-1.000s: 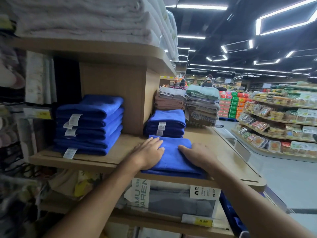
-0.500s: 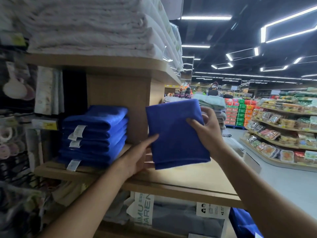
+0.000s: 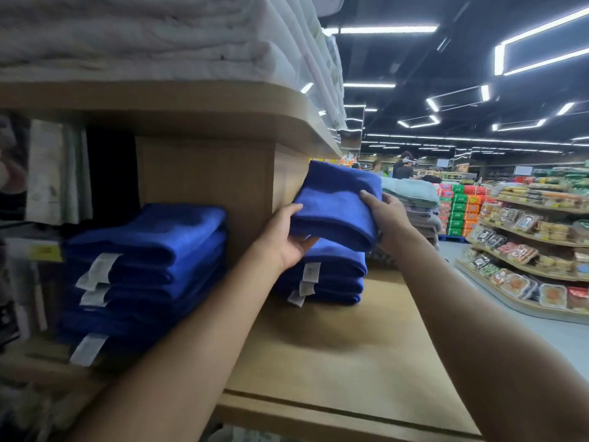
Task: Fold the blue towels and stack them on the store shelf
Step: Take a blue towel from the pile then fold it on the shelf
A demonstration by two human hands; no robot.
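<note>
Nearest us is the wooden shelf. Above it, our left hand and right hand grip a folded blue towel, fingers curled round its two sides. It is just over the small blue stack; we cannot tell if they touch. A taller blue stack sits to the left, and food shelves stand far off.

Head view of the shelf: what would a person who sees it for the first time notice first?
First the folded blue towel, held in the middle by the left hand and the right hand over a short blue stack on the wooden shelf. Next a taller blue stack at the left, and thick white towels on the shelf above.
</note>
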